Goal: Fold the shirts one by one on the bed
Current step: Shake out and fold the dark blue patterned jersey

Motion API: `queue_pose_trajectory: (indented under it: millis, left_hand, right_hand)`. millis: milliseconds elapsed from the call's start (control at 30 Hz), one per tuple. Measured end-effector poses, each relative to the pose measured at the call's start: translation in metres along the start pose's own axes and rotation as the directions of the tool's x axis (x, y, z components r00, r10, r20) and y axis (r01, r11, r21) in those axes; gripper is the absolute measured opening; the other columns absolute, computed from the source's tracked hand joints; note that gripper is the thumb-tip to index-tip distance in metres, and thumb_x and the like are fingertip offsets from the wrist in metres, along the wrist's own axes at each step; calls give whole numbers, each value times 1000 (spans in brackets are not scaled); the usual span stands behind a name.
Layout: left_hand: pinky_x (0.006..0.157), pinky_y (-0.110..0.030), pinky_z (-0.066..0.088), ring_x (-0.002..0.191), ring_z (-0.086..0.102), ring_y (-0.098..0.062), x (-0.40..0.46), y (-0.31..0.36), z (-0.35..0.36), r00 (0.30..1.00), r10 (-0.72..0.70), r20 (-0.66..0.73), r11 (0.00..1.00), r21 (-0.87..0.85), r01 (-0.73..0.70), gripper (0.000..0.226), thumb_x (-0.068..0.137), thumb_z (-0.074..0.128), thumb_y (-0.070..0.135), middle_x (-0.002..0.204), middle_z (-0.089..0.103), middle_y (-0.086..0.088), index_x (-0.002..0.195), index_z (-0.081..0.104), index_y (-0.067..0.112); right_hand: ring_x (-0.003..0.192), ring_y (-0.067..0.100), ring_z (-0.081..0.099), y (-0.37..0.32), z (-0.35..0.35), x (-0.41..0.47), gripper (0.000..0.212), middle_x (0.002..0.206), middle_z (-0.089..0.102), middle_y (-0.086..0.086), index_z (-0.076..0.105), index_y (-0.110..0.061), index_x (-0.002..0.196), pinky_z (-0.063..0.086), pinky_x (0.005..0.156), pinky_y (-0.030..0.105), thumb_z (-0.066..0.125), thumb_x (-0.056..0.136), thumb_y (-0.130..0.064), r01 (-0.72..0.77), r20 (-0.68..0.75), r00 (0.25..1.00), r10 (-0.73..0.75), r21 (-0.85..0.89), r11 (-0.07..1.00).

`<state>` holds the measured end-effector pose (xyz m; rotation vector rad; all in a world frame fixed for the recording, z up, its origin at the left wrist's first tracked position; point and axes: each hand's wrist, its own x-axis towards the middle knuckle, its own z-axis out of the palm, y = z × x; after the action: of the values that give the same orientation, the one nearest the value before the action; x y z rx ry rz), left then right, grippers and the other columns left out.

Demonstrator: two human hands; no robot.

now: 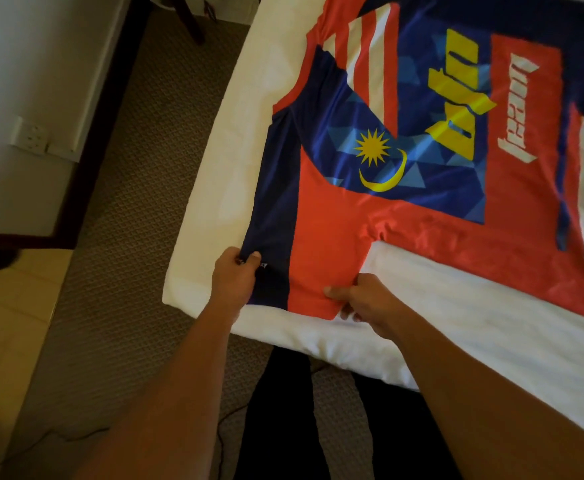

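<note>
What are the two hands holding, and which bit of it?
Both hold the shirt by one sleeve's end: the left hand pinches its navy corner, the right hand its red corner.

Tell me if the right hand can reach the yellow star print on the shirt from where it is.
Probably yes: the right hand pinches the sleeve just below, and only flat shirt lies between it and the yellow star.

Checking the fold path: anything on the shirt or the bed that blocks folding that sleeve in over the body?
Nothing visible. The left hand and right hand already pinch the sleeve end, and the shirt lies flat on the white bed with nothing on top of it.
</note>
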<state>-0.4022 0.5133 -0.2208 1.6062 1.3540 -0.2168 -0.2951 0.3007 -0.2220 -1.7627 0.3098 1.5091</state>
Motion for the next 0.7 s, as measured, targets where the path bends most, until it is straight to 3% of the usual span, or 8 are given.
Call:
queue_pose_trajectory:
  millis: [67, 167, 267, 367, 467, 600, 700]
  left_hand:
    - [69, -34, 48, 85, 58, -23, -6, -9, -4, 1000, -3, -9, 999, 37, 3, 23, 99, 64, 26, 87, 60, -3, 96, 59, 3]
    - [86, -41, 52, 95, 61, -25, -12, -26, -11, 999, -29, 21, 967, 255, 22, 13, 98, 65, 24, 97, 63, 1, 100, 60, 13]
    - [84, -35, 45, 101, 60, -26, -15, -26, -20, 999, -10, -41, 920, 390, 25, 9, 98, 62, 21, 100, 60, 2, 106, 61, 16]
    - [73, -35, 46, 86, 60, -20, -11, -8, -19, 998, -23, -56, 923, 383, 43, 7, 94, 63, 24, 93, 64, 2, 99, 62, 20]
    - [60, -31, 39, 73, 54, -13, -3, 23, -8, 992, -1, -123, 961, 276, 35, 10, 92, 60, 29, 83, 61, 2, 93, 60, 19]
    - [64, -31, 40, 76, 56, -15, 29, 66, 8, 991, 52, -124, 991, 130, -36, 12, 92, 60, 28, 83, 62, 2, 91, 61, 16]
    - [70, -34, 41, 80, 58, -16, 65, 105, 18, 993, 95, -75, 993, 76, -89, 19, 92, 61, 34, 86, 64, 0, 92, 63, 14]
  right_hand:
    - [54, 18, 59, 7, -4, 1, 27, 79, 73, 12, 65, 0, 109, 49, 56, 31, 73, 91, -18, 26, -2, 1000, -26, -150, 988]
    - [61, 22, 64, 7, -12, 0, 28, 75, 75, 12, 69, 0, 103, 52, 58, 33, 73, 91, -26, 50, 22, 999, -46, -324, 945]
    - [59, 19, 62, -2, -27, -2, 36, 69, 72, 8, 70, -7, 81, 49, 58, 30, 70, 90, -43, 62, -25, 996, -87, -521, 852]
    - [79, 26, 65, -23, -48, -1, 31, 74, 67, 4, 62, -16, 69, 51, 72, 34, 65, 88, -41, 78, -175, 953, -249, -652, 755]
    - [67, 25, 56, -53, -64, 11, 30, 61, 53, -1, 51, -11, 63, 39, 57, 31, 62, 86, -26, 169, -248, 877, -411, -643, 747]
    - [77, 33, 58, -110, -73, 37, 17, 77, 63, 9, 60, -9, 76, 44, 66, 34, 59, 86, -22, 181, -312, 813, -491, -666, 723]
    - [80, 28, 55, -165, -79, 60, 12, 83, 64, 5, 65, -14, 82, 44, 72, 33, 57, 88, -21, 223, -286, 785, -550, -697, 681]
